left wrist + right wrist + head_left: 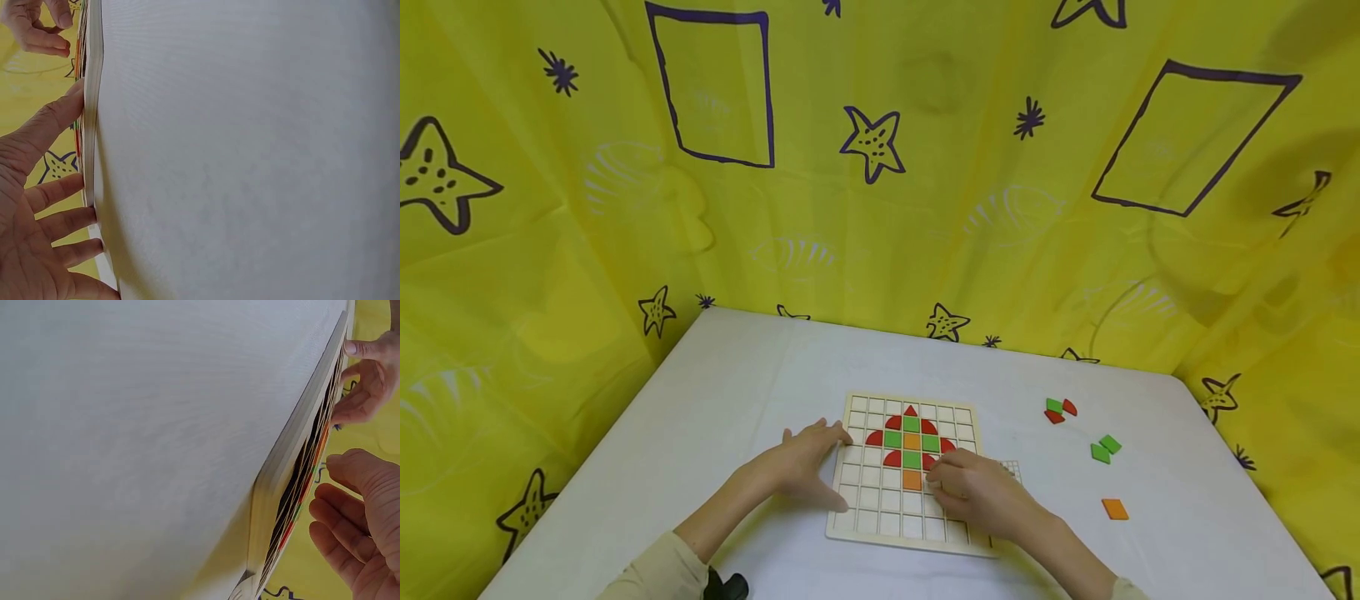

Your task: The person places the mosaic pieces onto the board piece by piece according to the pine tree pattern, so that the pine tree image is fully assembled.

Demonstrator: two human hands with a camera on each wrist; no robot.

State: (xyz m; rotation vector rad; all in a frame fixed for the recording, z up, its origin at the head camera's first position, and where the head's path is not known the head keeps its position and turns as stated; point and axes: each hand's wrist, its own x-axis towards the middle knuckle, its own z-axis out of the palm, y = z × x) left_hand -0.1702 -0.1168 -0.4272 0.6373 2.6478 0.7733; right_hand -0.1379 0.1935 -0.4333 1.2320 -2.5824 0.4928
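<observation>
A wooden grid board (868,521) lies on the white table, with red, green and orange flat pieces forming a pattern in its squares. My left hand (808,467) rests against the board's left edge, fingers spread and thumb lower down; the left wrist view shows its fingertips (78,215) at the rim. Over the board's right half, my right hand (977,492) has its fingertips beside a red rounded piece (928,461). Below the pattern's lower green piece sits an orange square (912,481). From the right wrist, thumb and bent fingers (340,512) stand apart, with nothing visible between them.
Right of the board lie loose pieces: a green square (1054,405) with two red ones, two green squares (1101,452), and an orange square (1115,509). A small grid card (1012,468) is partly behind my right hand. A yellow patterned curtain (880,233) surrounds the table.
</observation>
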